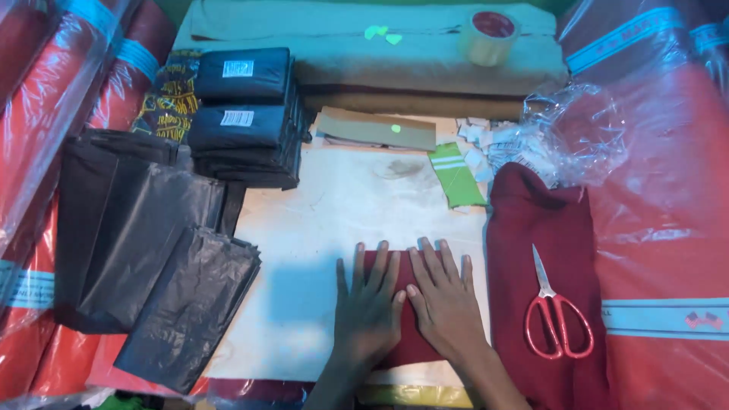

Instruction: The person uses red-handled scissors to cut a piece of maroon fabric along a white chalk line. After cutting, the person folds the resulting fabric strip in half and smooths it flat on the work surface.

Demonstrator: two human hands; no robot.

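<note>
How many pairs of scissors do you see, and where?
1. A pair of red-handled scissors lies on the dark red folded cloth, right of the right hand. More could be hidden under the cloth or bags.

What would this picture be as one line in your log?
left hand: flat on folded maroon cloth | right hand: flat on it | scissors: right, on maroon pile | black bags: left

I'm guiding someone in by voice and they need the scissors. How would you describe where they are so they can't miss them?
Start at the pale work board in the middle, where the left hand and right hand press flat on a folded dark red cloth. Just right of the board lies a stack of maroon fabric. The scissors lie on it, closed, blades pointing away: the only red-handled metal tool there.
</note>
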